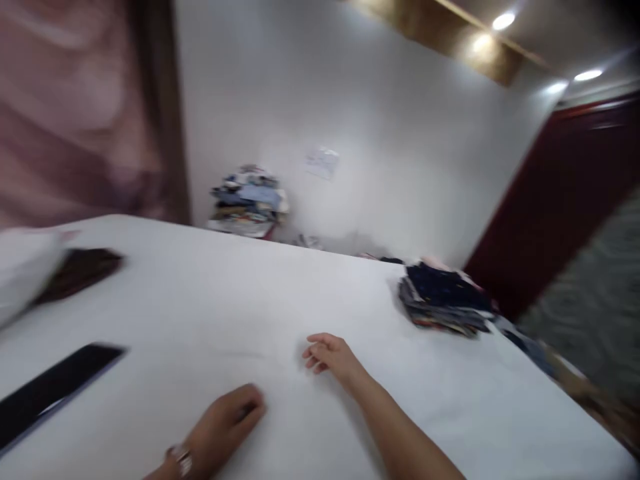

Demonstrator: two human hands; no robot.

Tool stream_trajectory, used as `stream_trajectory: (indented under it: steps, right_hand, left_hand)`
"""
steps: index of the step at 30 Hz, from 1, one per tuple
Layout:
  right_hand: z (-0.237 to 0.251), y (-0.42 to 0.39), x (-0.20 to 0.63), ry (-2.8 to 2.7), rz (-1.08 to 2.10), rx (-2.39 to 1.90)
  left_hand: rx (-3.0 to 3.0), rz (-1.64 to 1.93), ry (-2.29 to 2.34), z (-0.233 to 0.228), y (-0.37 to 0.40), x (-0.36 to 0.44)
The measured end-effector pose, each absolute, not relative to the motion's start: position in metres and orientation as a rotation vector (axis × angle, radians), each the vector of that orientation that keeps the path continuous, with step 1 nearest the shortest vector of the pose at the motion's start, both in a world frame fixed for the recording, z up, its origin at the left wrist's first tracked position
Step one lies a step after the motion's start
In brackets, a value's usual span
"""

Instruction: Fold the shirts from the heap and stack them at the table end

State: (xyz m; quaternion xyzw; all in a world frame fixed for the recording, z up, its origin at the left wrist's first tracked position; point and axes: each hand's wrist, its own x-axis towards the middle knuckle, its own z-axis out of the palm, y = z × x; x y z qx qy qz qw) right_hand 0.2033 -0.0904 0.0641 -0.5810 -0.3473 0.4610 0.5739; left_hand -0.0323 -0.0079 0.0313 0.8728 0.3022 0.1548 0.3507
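I see a white table under both hands. A stack of dark folded cloth lies well off beyond my right hand, which rests loosely curled, holding nothing. My left hand lies flat, fingers bent, empty.

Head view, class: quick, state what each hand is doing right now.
Left hand: palm down on the white table, holding nothing.
Right hand: fingers loosely curled, resting on the table, holding nothing.
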Motion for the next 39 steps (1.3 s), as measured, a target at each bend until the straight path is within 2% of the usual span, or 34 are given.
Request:
stream_trajectory:
  steps: [8, 12, 16, 19, 23, 26, 28, 33, 39]
  right_hand:
    - [0.041, -0.043, 0.140, -1.300, 0.795, -1.524]
    - [0.019, -0.024, 0.137, -1.543, 0.477, -1.660]
    - [-0.009, -0.016, 0.148, -1.744, 0.206, -1.633]
    - [-0.022, -0.015, 0.155, -1.772, 0.186, -1.640]
    - [-0.025, -0.015, 0.157, -1.757, 0.177, -1.661]
    - [-0.023, -0.016, 0.155, -1.754, 0.183, -1.668]
    - [-0.021, -0.017, 0.153, -1.753, 0.196, -1.666]
    - [-0.017, -0.017, 0.151, -1.732, 0.233, -1.646]
    - [-0.015, -0.014, 0.150, -1.699, 0.287, -1.604]
  left_hand:
    - [2.043, 0.452, 0.765, 0.038, -0.023, -0.032]
    - [1.784, 0.485, 0.752, 0.040, -0.029, -0.038]
    - [1.698, 0.688, 0.677, 0.069, -0.004, -0.069]
    - [1.898, 0.923, 0.861, 0.097, 0.045, -0.117]
    - [2.154, 1.108, 1.537, 0.121, 0.135, -0.194]
    - [2.141, 0.927, 2.185, 0.122, 0.193, -0.241]
    - [2.079, 0.741, 2.399, 0.117, 0.216, -0.262]
    - [1.916, 0.641, 2.346, 0.110, 0.238, -0.282]
    - [1.698, 0.916, 2.336, 0.156, 0.269, -0.278]
